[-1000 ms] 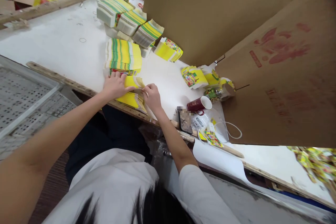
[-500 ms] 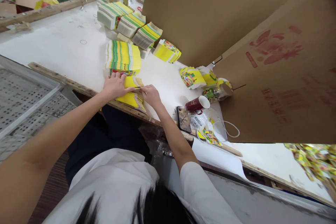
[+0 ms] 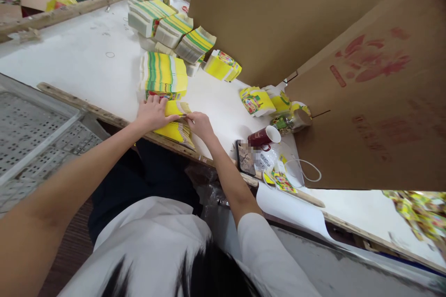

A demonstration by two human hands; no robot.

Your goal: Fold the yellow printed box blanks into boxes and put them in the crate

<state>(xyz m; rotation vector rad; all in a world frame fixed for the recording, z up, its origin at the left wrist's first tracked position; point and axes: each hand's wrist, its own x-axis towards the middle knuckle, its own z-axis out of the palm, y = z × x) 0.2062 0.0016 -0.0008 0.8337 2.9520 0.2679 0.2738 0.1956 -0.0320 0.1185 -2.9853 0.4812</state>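
Yellow flat folded cartons (image 3: pixel 176 132) lie fanned in a row at the table's front edge. Across them rests my left hand (image 3: pixel 152 114), open, its fingers spread up to a yellow-and-green striped stack of cartons (image 3: pixel 163 73) and its thumb stretched to the right. My right hand (image 3: pixel 200 124) is closed in a pinch at the right-hand edge of the yellow cartons, close to the left thumb. How many layers sit between its fingers is hidden.
Several bundled carton stacks (image 3: pixel 174 28) stand farther back on the white table (image 3: pixel 87 60). To the right are a maroon mug (image 3: pixel 259 137), a phone (image 3: pixel 245 160), a clear jar (image 3: pixel 291 122) and a white cable (image 3: pixel 315 167). Large cardboard (image 3: pixel 278 18) walls off the right side.
Both hands stay almost in place, with my right fingers shifted very slightly left along the carton edge. The view has turned a little, so things on the right appear slightly farther right.
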